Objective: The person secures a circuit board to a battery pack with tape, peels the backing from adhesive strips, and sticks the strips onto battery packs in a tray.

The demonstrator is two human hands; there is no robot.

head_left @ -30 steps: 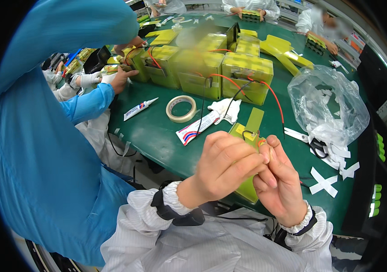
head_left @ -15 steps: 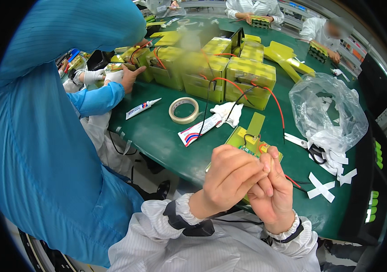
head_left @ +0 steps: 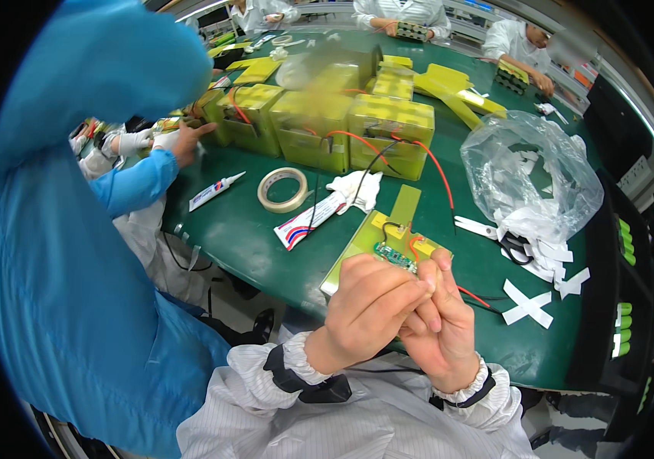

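My left hand (head_left: 365, 306) and my right hand (head_left: 445, 329) meet at their fingertips, both closed in a pinch. What lies between the fingers is too small or hidden to make out. Just beyond them is a yellow-green wrapped battery pack (head_left: 350, 249), partly covered by my hands. A small green circuit board (head_left: 394, 256) sits on it close to my left fingers, with a short black wire and an orange-red wire (head_left: 412, 245) by it. Red and black leads (head_left: 474, 298) stick out to the right of my right hand.
Larger yellow-wrapped battery packs (head_left: 392, 138) stand in a row farther back. A glue tube (head_left: 310, 220), tape roll (head_left: 282, 190), scissors (head_left: 512, 246), plastic bag (head_left: 530, 180) and crossed white strips (head_left: 528, 304) lie around. At left, a person in blue (head_left: 89, 252) leans over the green table (head_left: 258, 245).
The view has shifted, so the table's things sit farther left in the picture. More of the circuit board shows beyond my hands. My fingers remain pinched together.
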